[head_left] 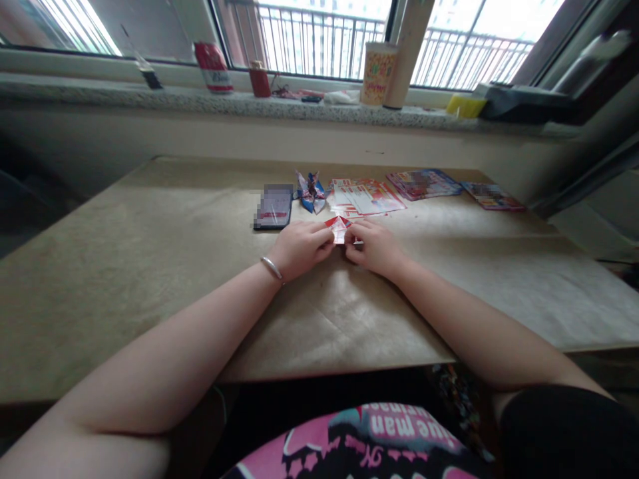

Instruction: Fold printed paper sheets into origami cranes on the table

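A small folded piece of red and white printed paper (pixel 340 231) lies between my two hands over the table (pixel 200 286). My left hand (pixel 305 247) has its fingers closed on the paper's left side. On the right side, my right hand (pixel 372 246) pinches the same sheet with bent fingers. Parts of the paper are covered by my fingers. Just beyond it stands a folded blue and red paper shape (pixel 311 191) with pointed flaps. A phone (pixel 274 206) lies beside that shape, near my left hand.
Several loose printed sheets (pixel 369 197) lie behind my right hand. Farther right are a stack of colourful printed papers (pixel 424 183) and another one (pixel 493 196). On the stone windowsill (pixel 174 100) stand a red can (pixel 213 68), a red bottle (pixel 259 80) and a patterned cup (pixel 378 74).
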The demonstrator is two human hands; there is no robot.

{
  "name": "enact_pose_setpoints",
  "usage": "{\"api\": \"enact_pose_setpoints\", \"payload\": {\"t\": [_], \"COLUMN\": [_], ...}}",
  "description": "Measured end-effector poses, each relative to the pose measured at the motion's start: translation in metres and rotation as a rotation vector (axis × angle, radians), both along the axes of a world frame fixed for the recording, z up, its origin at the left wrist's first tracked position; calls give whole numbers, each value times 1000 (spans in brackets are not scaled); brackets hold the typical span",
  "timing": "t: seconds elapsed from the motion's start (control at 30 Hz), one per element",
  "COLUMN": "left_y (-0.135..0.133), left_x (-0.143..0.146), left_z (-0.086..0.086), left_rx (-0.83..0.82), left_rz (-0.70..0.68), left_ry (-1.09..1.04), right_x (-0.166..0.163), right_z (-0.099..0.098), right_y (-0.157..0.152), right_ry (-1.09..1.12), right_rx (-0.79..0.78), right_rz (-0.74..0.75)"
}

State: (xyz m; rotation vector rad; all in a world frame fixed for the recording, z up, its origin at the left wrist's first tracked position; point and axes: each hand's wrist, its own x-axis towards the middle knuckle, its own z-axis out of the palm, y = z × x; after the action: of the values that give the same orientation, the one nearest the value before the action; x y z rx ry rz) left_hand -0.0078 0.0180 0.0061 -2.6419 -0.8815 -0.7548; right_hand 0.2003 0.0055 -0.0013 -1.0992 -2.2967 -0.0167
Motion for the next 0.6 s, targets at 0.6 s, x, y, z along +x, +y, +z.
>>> {"api": "enact_pose_setpoints", "payload": {"t": [0.6], "left_y": [5], "left_x": [-9], "left_z": [0], "left_rx": [-158], "left_rz": [68], "left_ry": [-38], "right_x": [57], "right_z": [9], "right_y": [19], "right_ry": [-330], "right_rx": [74], "right_rz": [-98]}}
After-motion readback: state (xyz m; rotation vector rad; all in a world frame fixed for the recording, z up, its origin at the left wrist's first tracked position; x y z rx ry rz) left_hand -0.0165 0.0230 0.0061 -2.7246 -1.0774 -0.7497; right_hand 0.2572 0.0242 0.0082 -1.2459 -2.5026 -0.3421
